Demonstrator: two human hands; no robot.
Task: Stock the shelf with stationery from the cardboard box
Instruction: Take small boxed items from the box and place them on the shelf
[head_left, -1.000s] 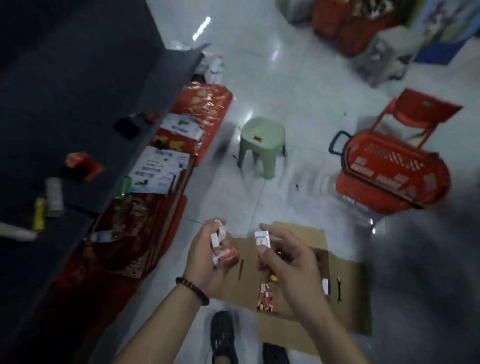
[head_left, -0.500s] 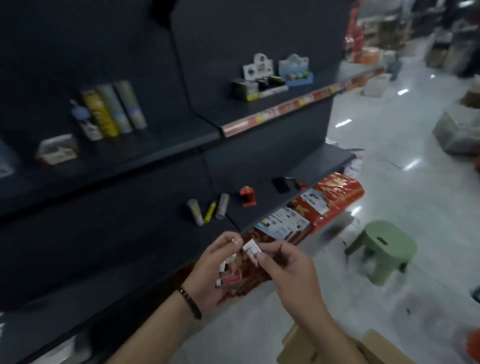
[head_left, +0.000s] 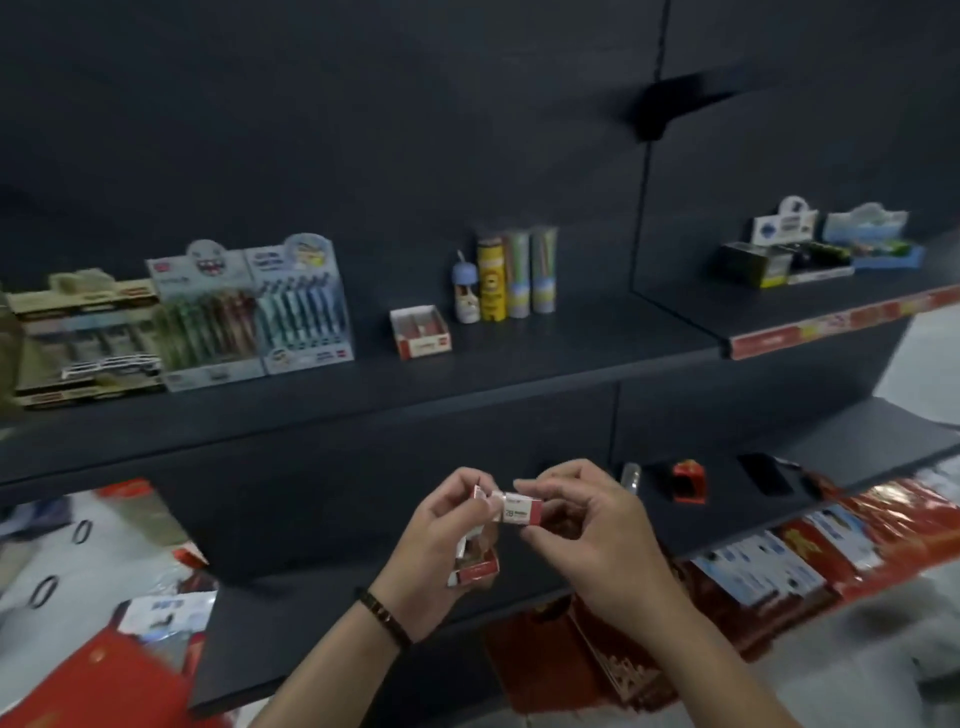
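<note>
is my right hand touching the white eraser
Touching. The head view shows the right hand pinching the white eraser between thumb and forefinger; the left hand grips a red and white box.

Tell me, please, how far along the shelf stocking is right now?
Done: pen display boxes, tubes and a small red-and-white tray stand on the shelf. In hand: the right hand pinches a 2B eraser, the left hand grips more small packs. Left: these are not yet shelved, and the cardboard box is out of view, so the rest cannot be judged.
</note>
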